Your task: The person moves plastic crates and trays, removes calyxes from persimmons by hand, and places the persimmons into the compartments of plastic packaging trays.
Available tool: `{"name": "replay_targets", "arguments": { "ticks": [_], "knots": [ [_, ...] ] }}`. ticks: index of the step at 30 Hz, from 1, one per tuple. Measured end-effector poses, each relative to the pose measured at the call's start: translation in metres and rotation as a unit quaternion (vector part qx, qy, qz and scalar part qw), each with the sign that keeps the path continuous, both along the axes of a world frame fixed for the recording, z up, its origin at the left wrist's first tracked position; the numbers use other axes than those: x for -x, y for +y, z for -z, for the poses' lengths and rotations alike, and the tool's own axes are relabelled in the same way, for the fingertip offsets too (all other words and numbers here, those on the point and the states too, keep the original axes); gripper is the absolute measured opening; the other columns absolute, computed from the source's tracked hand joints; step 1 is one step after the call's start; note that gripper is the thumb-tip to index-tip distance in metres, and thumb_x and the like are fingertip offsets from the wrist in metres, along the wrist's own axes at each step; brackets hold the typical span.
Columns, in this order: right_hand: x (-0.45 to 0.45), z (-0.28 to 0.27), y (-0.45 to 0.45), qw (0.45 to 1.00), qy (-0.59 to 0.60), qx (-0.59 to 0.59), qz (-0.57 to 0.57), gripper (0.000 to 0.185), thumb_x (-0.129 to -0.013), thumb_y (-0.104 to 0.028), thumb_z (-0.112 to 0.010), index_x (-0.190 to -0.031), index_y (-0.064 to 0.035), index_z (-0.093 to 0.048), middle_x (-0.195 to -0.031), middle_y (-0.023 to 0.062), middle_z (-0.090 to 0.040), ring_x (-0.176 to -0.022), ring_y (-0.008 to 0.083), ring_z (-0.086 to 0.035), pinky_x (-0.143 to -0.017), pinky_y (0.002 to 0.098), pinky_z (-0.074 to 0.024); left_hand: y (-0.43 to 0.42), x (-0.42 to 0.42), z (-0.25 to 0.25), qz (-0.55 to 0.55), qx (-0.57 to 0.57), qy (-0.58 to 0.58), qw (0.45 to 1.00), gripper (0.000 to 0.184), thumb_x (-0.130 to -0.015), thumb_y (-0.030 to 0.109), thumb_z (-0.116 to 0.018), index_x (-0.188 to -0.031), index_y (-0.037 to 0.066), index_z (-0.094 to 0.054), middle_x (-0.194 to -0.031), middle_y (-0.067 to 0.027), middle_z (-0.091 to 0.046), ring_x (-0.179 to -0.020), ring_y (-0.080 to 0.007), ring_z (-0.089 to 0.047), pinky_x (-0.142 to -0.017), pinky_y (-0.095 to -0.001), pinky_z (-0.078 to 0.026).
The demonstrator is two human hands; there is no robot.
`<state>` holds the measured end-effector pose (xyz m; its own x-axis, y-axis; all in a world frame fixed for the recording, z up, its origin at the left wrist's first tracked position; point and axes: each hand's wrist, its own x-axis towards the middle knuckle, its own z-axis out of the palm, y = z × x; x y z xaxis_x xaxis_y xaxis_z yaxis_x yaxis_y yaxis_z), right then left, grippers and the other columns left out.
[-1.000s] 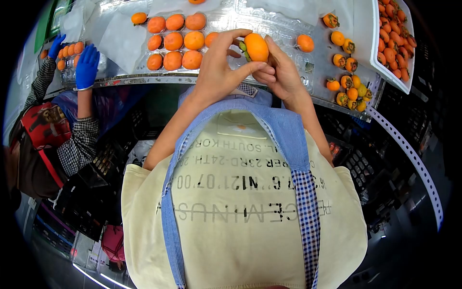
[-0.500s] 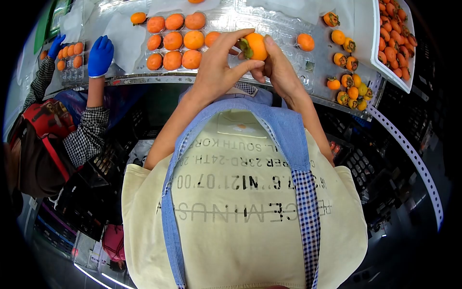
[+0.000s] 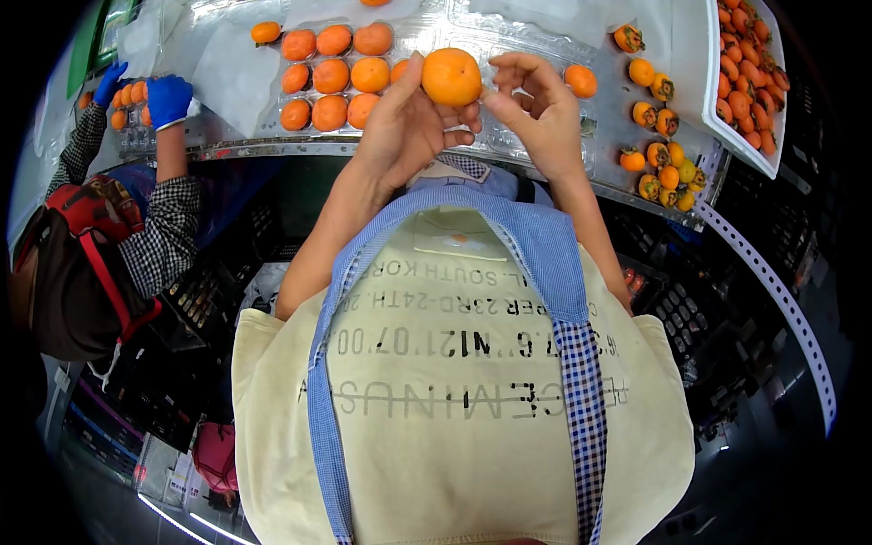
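Observation:
An orange persimmon (image 3: 451, 76) rests in my left hand (image 3: 400, 127), held by the thumb and fingers, its smooth side facing up and no calyx showing. Close by on the right, my right hand (image 3: 542, 113) has its fingers bent and apart, the thumb tip at the fruit's lower edge; whether it touches is hard to tell. Left of my hands, a clear plastic tray holds rows of persimmons (image 3: 331, 76), partly covered by my left hand. Beyond my right hand, a single persimmon (image 3: 579, 81) sits in another clear tray (image 3: 518, 44).
Loose persimmons with calyxes (image 3: 668, 168) lie along the right of the metal table. A white crate (image 3: 708, 100) full of persimmons stands at the right edge. On the left, a co-worker's blue-gloved hand (image 3: 168, 100) is over another fruit tray. Black crates (image 3: 672, 309) stand below.
The persimmon has turned so its calyx no longer shows, and has shifted slightly left. My right hand has loosened and moved off it. The co-worker's near gloved hand has moved left onto their tray.

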<state>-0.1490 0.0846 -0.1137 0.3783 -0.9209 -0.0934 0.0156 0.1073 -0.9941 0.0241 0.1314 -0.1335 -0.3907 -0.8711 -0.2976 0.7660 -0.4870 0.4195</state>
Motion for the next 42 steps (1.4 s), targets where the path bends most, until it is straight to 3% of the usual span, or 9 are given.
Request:
{"name": "replay_targets", "arguments": {
  "ticks": [5, 11, 14, 17, 20, 23, 35, 41, 42],
  "knots": [
    [-0.004, -0.011, 0.001, 0.982, 0.083, 0.151, -0.074, 0.057, -0.066, -0.007, -0.076, -0.119, -0.0061, -0.054, -0.111, 0.0045, -0.054, -0.094, 0.0113, -0.052, -0.069, 0.0222, -0.0449, 0.003, 0.01, -0.017, -0.022, -0.035, -0.065, 0.997, 0.059, -0.094, 0.055, -0.03, -0.123, 0.007, -0.046, -0.106, -0.0115, -0.058, -0.096, -0.0194, -0.057, -0.078, -0.035, -0.049],
    [-0.002, 0.007, 0.003, 0.989, 0.052, 0.13, -0.051, 0.058, -0.068, -0.016, -0.078, -0.119, -0.0062, -0.054, -0.108, 0.0055, -0.057, -0.093, 0.0136, -0.056, -0.071, 0.0239, -0.0478, 0.002, 0.013, -0.019, 0.016, -0.023, -0.207, 0.978, 0.057, -0.094, 0.054, -0.029, -0.122, 0.007, -0.046, -0.107, -0.0086, -0.057, -0.094, -0.0176, -0.057, -0.078, -0.0338, -0.05],
    [-0.003, 0.009, 0.007, 0.998, -0.067, 0.004, -0.01, 0.055, -0.07, -0.013, -0.076, -0.119, -0.0031, -0.053, -0.11, 0.0074, -0.058, -0.098, 0.0136, -0.056, -0.074, 0.0245, -0.0487, 0.002, 0.012, -0.016, -0.007, -0.028, -0.301, 0.953, 0.057, -0.093, 0.053, -0.037, -0.12, 0.005, -0.049, -0.104, -0.0086, -0.056, -0.091, -0.0153, -0.058, -0.07, -0.028, -0.048],
    [0.004, 0.012, 0.005, 0.999, -0.042, -0.003, -0.022, 0.053, -0.071, -0.01, -0.075, -0.118, -0.0004, -0.053, -0.111, 0.0083, -0.057, -0.1, 0.0145, -0.056, -0.076, 0.0251, -0.0492, 0.001, 0.022, -0.017, -0.145, 0.075, -0.388, 0.907, 0.042, -0.089, 0.037, -0.057, -0.116, 0.005, -0.053, -0.102, -0.0065, -0.054, -0.091, -0.0132, -0.055, -0.068, -0.0256, -0.048],
    [0.001, 0.007, 0.007, 0.998, 0.004, 0.057, -0.035, 0.054, -0.07, -0.009, -0.077, -0.118, -0.0001, -0.053, -0.11, 0.0085, -0.058, -0.099, 0.0154, -0.057, -0.078, 0.0251, -0.0492, 0.002, 0.023, -0.014, -0.168, 0.178, -0.454, 0.857, 0.037, -0.08, 0.019, -0.07, -0.111, 0.004, -0.058, -0.103, -0.005, -0.052, -0.09, -0.0107, -0.053, -0.067, -0.0229, -0.048],
    [0.002, 0.007, 0.007, 0.996, 0.022, 0.072, -0.043, 0.055, -0.069, -0.008, -0.077, -0.118, 0.0008, -0.053, -0.111, 0.0093, -0.058, -0.097, 0.0155, -0.058, -0.079, 0.0265, -0.0495, 0.001, 0.022, -0.017, -0.179, 0.143, -0.416, 0.88, 0.031, -0.077, 0.013, -0.073, -0.104, 0.003, -0.063, -0.1, -0.0042, -0.054, -0.085, -0.0083, -0.052, -0.068, -0.0208, -0.047],
    [0.007, 0.012, 0.014, 0.977, -0.136, -0.13, -0.103, 0.056, -0.074, -0.008, -0.074, -0.123, 0.0031, -0.048, -0.115, 0.0138, -0.056, -0.108, 0.0213, -0.055, -0.093, 0.034, -0.0467, 0.002, 0.019, -0.022, -0.174, 0.069, -0.398, 0.898, 0.023, -0.083, 0.019, -0.068, -0.095, 0.0, -0.065, -0.079, -0.0037, -0.063, -0.063, -0.0058, -0.055, -0.055, -0.0181, -0.046],
    [0.01, 0.015, 0.015, 0.973, -0.152, -0.147, -0.094, 0.055, -0.075, -0.008, -0.074, -0.123, 0.003, -0.048, -0.116, 0.0145, -0.055, -0.11, 0.0224, -0.055, -0.093, 0.0347, -0.0466, 0.006, 0.02, -0.023, -0.147, 0.156, -0.452, 0.866, 0.023, -0.087, 0.019, -0.063, -0.099, 0.0, -0.063, -0.093, -0.0062, -0.062, -0.074, -0.0073, -0.057, -0.061, -0.0199, -0.048],
    [0.009, 0.013, 0.014, 0.975, -0.143, -0.144, -0.089, 0.055, -0.074, -0.008, -0.074, -0.122, 0.0028, -0.048, -0.116, 0.0139, -0.055, -0.109, 0.0215, -0.055, -0.091, 0.0338, -0.0476, 0.006, 0.018, -0.021, -0.134, 0.15, -0.438, 0.876, 0.024, -0.088, 0.02, -0.061, -0.102, 0.001, -0.062, -0.097, -0.0062, -0.062, -0.079, -0.0088, -0.057, -0.067, -0.0217, -0.048]
  ]
}}
